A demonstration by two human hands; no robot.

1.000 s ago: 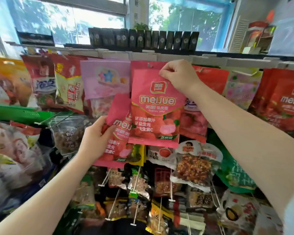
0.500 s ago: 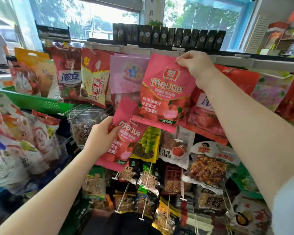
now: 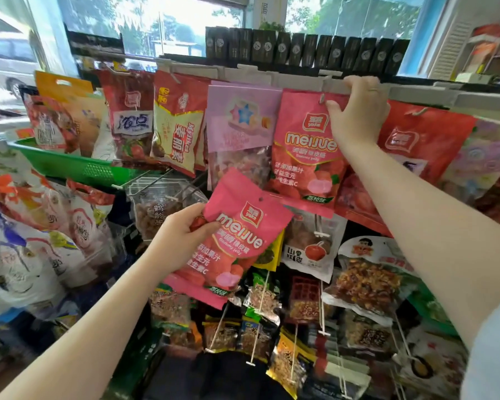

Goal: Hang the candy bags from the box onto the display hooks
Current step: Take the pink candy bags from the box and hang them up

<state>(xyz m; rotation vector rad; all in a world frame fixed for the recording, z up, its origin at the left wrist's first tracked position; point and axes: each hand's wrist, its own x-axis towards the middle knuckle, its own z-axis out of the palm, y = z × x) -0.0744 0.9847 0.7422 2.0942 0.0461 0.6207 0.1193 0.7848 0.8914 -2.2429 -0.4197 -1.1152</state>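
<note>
pretty clearly a small snack shop, the whole display rack (image 3: 358, 85) is packed with rows of bagged candy and dried snacks (image 3: 367, 281) hanging off white peg hooks (image 3: 321, 310), there's a green basket (image 3: 70, 166) stuffed with more bags, dark boxes (image 3: 306, 49) lined along the top, and a street-facing window (image 3: 156, 21) behind it all

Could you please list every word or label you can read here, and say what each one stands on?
"meijue" and "Gummy jelly": pink bag at the top hook, under the right hand.
"meijue": pink bag held by the left hand.
"Mylikes": red and cream bag.
Chinese characters on many bags; most other print is too small or blurred to read.
</note>
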